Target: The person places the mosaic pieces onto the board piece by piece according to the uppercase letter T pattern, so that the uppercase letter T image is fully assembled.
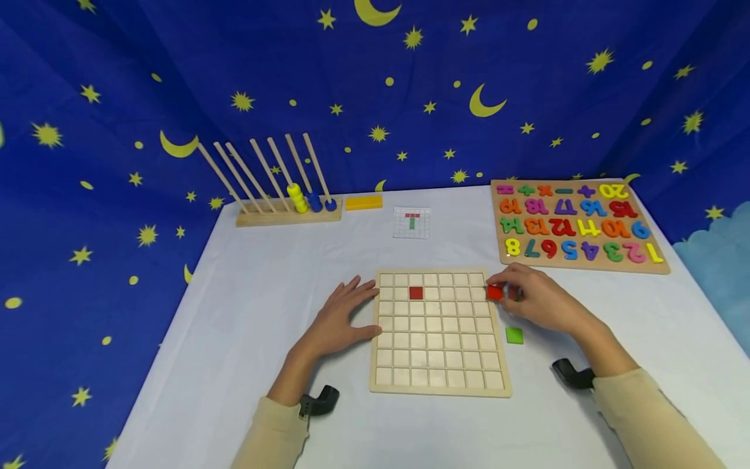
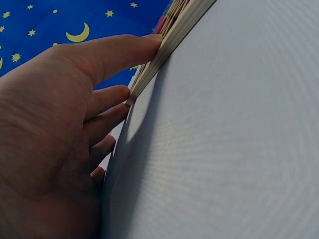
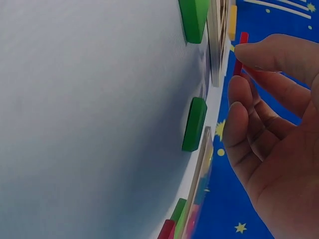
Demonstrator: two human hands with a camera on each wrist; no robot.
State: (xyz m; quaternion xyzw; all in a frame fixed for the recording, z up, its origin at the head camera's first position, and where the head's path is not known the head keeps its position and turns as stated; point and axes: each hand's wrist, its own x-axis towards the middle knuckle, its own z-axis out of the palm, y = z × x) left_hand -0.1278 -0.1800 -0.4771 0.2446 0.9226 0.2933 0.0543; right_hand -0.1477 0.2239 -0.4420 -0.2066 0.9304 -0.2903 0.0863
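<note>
A wooden grid board (image 1: 436,341) lies on the table with one red square tile (image 1: 416,293) in a cell of its second row. My left hand (image 1: 340,319) rests at the board's left side, fingers spread; the left wrist view shows the thumb (image 2: 144,47) against the board's edge. Between thumb and fingers my right hand (image 1: 541,299) pinches another red tile (image 1: 495,292) at the upper right edge of the board. The right wrist view shows that tile (image 3: 243,40) held up on its edge. A green tile (image 1: 514,335) lies just right of the board.
A small pattern card (image 1: 412,223) with a red and green T lies behind the board. Far left stands a peg abacus (image 1: 287,218) beside a yellow block (image 1: 364,202). A number puzzle (image 1: 577,257) sits at the back right. Another green tile (image 3: 194,124) lies under the right hand.
</note>
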